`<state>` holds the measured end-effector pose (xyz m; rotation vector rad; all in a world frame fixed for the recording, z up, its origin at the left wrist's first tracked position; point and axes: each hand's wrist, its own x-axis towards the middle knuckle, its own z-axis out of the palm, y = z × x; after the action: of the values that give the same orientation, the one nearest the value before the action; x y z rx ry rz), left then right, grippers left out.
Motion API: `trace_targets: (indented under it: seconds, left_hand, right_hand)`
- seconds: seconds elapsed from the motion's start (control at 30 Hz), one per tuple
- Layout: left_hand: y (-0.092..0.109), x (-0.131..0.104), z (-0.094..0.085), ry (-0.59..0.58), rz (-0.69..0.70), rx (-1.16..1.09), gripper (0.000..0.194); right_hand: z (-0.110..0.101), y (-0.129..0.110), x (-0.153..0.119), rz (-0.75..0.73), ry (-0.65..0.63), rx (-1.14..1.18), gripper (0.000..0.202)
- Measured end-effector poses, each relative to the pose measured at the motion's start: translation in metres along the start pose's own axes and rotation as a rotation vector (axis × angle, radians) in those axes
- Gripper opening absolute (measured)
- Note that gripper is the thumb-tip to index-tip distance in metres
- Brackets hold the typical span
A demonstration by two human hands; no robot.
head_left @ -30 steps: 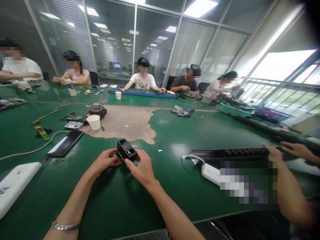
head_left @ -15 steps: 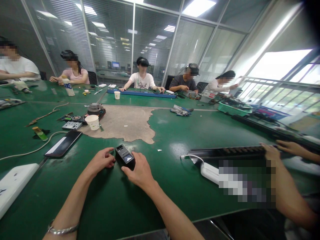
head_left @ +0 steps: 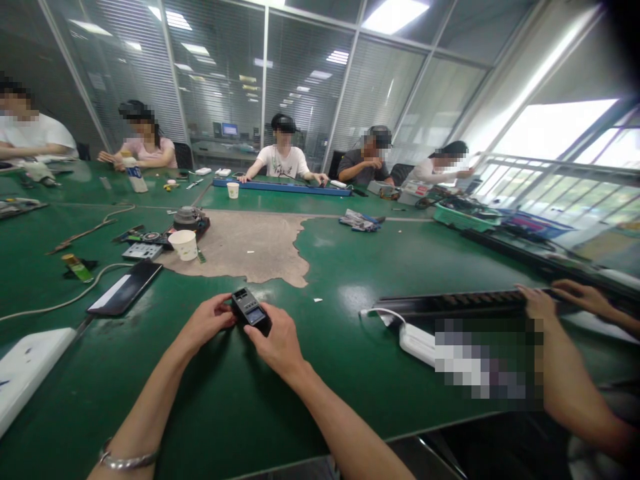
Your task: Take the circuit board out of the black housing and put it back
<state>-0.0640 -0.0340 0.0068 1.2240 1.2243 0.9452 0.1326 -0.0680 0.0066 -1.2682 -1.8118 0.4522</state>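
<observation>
**Left fingers come in to meet the box**

Half a second ago the left hand point(head_left: 211, 317) was just clear of the box point(head_left: 250, 311); now its fingertips have closed in at the box's left side. The box itself shows the same face as then, while a second ago a green board was visible along its edge.

Taking the phone point(head_left: 134, 285) as landmark, the box is to its right and slightly nearer the wearer, over the green worktop point(head_left: 325, 387); whether its underside touches the surface cannot be told. It is tilted, with a pale window at its near end. The right hand point(head_left: 281, 337) has its grip clamped on the box's right side, thumb along the near edge. The left hand's fingers are bent, and it cannot be told whether that grip is clamped on the box or only touching it.

Beyond the phone and a little to its right stands a cup point(head_left: 183, 246); beyond the phone to the left lies a small bottle point(head_left: 77, 268). A white strip point(head_left: 35, 367) is left of the phone and nearer. Well to the phone's right, a co-worker's hand point(head_left: 539, 304) is at a black bar point(head_left: 450, 307).
</observation>
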Motion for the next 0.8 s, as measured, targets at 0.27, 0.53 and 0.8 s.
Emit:
trace_targets:
  seconds: [0.27, 0.53, 0.8]
  left_hand:
    - [-0.002, 0.001, -0.002, 0.060, -0.016, -0.013, 0.070]
    - [0.002, -0.001, -0.001, 0.034, -0.037, -0.014, 0.072]
    - [0.005, -0.003, 0.001, 0.010, -0.030, -0.010, 0.071]
  right_hand:
    - [-0.028, 0.005, 0.017, 0.132, 0.181, 0.134, 0.039]
    - [-0.040, 0.032, 0.022, 0.260, 0.151, -0.108, 0.032]
    - [-0.038, 0.046, 0.018, 0.204, 0.050, -0.263, 0.053]
